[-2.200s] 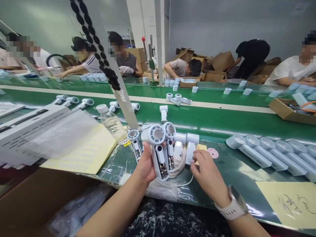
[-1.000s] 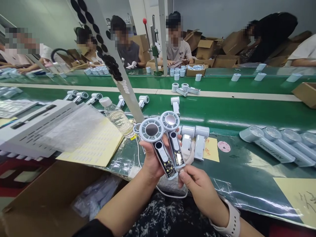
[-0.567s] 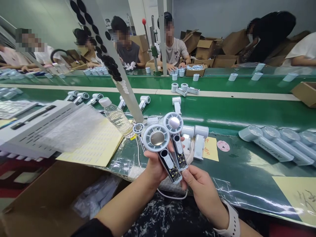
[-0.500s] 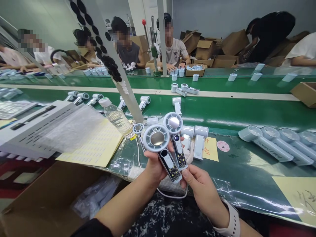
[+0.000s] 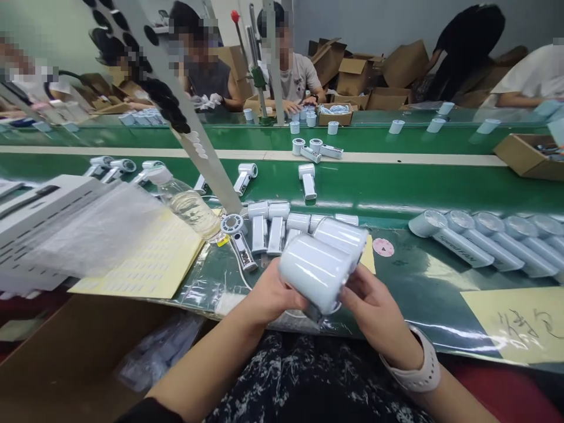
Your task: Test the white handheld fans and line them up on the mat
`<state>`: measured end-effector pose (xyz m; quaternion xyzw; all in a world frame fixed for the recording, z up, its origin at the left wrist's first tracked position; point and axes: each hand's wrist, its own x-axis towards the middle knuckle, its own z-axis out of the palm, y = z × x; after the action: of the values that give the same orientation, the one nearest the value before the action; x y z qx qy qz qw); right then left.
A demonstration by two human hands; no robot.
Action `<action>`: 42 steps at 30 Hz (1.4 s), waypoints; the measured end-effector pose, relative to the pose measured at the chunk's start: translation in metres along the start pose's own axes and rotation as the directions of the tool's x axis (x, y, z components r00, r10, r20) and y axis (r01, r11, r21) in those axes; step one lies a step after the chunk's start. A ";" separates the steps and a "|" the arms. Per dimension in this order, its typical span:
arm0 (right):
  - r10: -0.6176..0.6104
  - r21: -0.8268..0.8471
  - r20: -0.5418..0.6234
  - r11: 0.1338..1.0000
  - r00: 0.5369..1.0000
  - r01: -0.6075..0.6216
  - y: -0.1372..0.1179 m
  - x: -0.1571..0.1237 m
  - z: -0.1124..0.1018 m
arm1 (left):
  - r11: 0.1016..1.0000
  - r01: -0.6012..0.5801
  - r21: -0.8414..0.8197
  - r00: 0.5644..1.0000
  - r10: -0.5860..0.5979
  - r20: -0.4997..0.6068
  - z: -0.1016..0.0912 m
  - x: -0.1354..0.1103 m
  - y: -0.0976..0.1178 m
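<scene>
Two pale blue handheld fans are held together in front of me, the nearer fan [image 5: 315,273] and the farther fan [image 5: 341,238]. Their smooth round heads point toward me, and their handles are mostly hidden. My left hand [image 5: 275,294] is closed around the nearer fan from the left. My right hand [image 5: 370,299] grips the pair from the right, at the rim side; its fingertips are partly behind the heads. Just beyond lie several similar fans [image 5: 276,226] in a row. Left of them rests a fan with a grille and exposed circuit board [image 5: 242,249].
A slanted post [image 5: 198,147] rises beyond a water bottle [image 5: 189,202]. Yellow label sheets [image 5: 176,276] lie at the left, more fans [image 5: 467,241] at the right. A green conveyor [image 5: 374,188] runs across; co-workers sit behind it. A cardboard box [image 5: 529,155] stands far right.
Both fans have been turned over in my hands, from grilles and circuit boards showing to their smooth heads facing me. The camera view has shifted slightly to the right.
</scene>
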<state>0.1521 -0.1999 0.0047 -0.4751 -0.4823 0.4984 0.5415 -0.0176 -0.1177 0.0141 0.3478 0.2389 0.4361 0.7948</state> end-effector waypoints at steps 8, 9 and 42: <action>0.055 0.202 -0.202 0.979 0.978 -0.014 -0.002 -0.002 -0.019 | 0.996 0.089 0.022 0.996 -0.089 0.008 0.008 0.014 -0.001; 0.062 0.234 -0.193 0.972 0.979 -0.015 -0.002 -0.003 -0.019 | 0.994 0.100 0.045 0.994 -0.101 0.032 0.010 0.011 -0.002; 0.261 0.385 -0.110 0.901 0.959 -0.201 0.001 -0.015 -0.011 | 0.973 0.061 0.225 0.980 -0.102 0.174 0.016 0.004 -0.015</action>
<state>0.1624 -0.2153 0.0024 -0.4568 -0.2753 0.6013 0.5950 0.0027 -0.1254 0.0127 0.4616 0.2250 0.3400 0.7878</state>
